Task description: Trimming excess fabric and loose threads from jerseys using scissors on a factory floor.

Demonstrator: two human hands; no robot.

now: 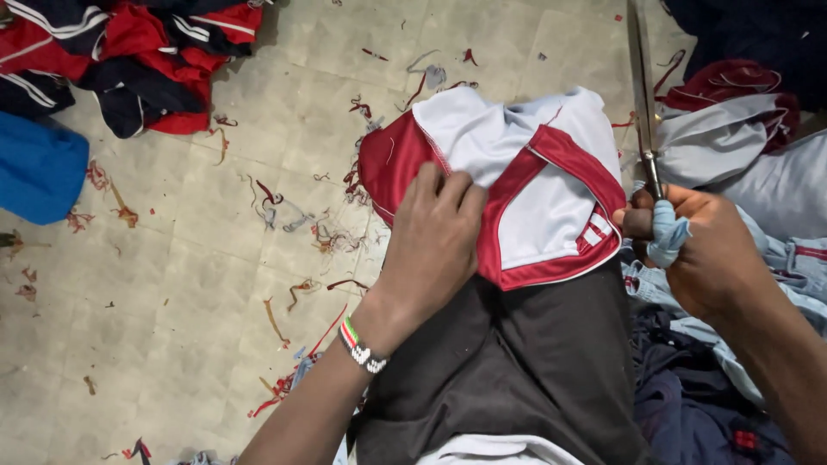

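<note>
1. Both hands were in view over the person's lap: the left hand (435,245) lay flat, fingers together and pressed down on a red and white garment (525,194), while the right hand (702,250) was closed around the handles of a pair of scissors (643,95)
2. Those handles were wrapped in pale blue cloth, and the long blades pointed up and away from the person, raised over the floor to the right of the garment; whether the blades were parted could not be told
3. The garment lay bunched on the person's dark trousers (517,362), its red trim under the left fingertips and its striped red corner just beside the right thumb
4. So the garment sat between the two hands, touched by the left and close to, but seemingly not gripped by, the right
5. A beaded wristband (360,346) circled the left wrist
6. To the right lay a heap of grey and blue clothing (758,172), with denim beneath the right forearm
7. At top left a pile of red and navy garments (129,52) rested on the tiled floor (172,284), beside a blue cloth (39,168)
8. Red thread scraps (297,220) were scattered across the tiles
</note>
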